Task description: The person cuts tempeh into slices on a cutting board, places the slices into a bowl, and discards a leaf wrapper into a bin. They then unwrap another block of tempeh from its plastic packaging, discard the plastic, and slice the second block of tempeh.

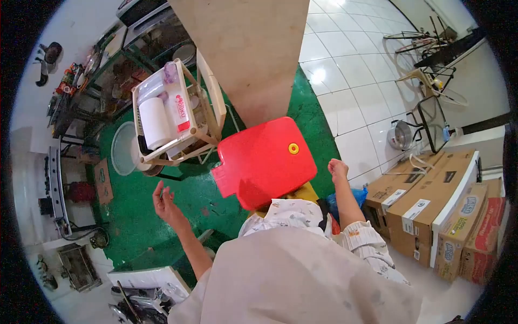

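Observation:
A flat red plastic board with rounded corners, a tab on its left side and a yellow ring lies just in front of my knees, over something yellow. My left hand is raised to the left of the board, apart from it, its fingers spread and holding nothing. To the right of the board, my right hand hangs in the air with its fingers curled in. Nothing shows in that hand, and neither hand touches the board.
A cream plastic rack holding a paper towel roll stands ahead on the left. Beyond the board rises a brown wooden panel. Cardboard boxes are stacked at right, near a metal pot. A blue bag lies by my right leg.

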### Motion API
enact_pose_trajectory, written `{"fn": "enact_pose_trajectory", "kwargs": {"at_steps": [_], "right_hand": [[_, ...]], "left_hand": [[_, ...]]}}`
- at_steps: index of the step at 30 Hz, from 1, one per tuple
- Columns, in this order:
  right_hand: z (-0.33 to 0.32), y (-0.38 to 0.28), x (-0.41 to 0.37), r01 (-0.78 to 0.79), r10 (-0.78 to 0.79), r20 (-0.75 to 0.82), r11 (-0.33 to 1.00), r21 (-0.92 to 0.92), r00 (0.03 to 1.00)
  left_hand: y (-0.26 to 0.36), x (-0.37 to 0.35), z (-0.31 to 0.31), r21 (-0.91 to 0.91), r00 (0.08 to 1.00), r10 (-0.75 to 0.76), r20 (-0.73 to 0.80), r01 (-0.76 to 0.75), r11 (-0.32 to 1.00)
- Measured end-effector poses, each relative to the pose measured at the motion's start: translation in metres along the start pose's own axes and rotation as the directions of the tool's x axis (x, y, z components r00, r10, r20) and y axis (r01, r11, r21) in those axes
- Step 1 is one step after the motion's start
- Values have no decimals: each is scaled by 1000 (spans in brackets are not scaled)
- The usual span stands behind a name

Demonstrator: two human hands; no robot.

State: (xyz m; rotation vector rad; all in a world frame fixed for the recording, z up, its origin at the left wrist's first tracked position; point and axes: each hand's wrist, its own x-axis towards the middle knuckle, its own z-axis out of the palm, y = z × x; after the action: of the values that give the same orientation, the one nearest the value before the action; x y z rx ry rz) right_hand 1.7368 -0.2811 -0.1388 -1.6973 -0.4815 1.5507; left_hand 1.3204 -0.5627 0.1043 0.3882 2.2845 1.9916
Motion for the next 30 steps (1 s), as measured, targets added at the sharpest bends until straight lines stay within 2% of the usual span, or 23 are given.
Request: {"fn": "enact_pose_trajectory", "kwargs": {"at_steps": [3, 5, 10, 14, 17, 22, 25, 30], "right_hand": [[6, -1, -5, 51, -52, 28, 998, 30, 998], [5, 1, -9, 90, -88, 63, 996, -23, 994], [-16, 10, -17, 27, -28, -33, 999, -38, 999], [-45, 19, -19, 6, -8, -40, 999, -45, 999], [-55, 16, -15, -29, 9, -122, 986, -164, 992], [-64, 11, -7, 25, -28, -49, 998, -63, 998], [-56, 7, -10, 48, -48, 4, 998, -39, 999], [-28, 17, -16, 37, -35, 32, 997, -65, 999]], "left_hand": [[-7, 0, -18, 37, 1000, -16, -8, 17, 999], [-9, 1, -22, 62, 999, -29, -24, 30, 998], [-24, -3, -17, 41, 994, -104, 11, 104, 994], [-31, -3, -5, 25, 992, -118, 47, 117, 993], [-36, -3, 1, 22, 990, -125, 62, 124, 992], [-35, -8, 12, -15, 990, -129, 52, 130, 991], [-31, -7, 20, -22, 988, -103, 113, 106, 994], [-15, -7, 22, -2, 990, -70, 119, 71, 998]]}}
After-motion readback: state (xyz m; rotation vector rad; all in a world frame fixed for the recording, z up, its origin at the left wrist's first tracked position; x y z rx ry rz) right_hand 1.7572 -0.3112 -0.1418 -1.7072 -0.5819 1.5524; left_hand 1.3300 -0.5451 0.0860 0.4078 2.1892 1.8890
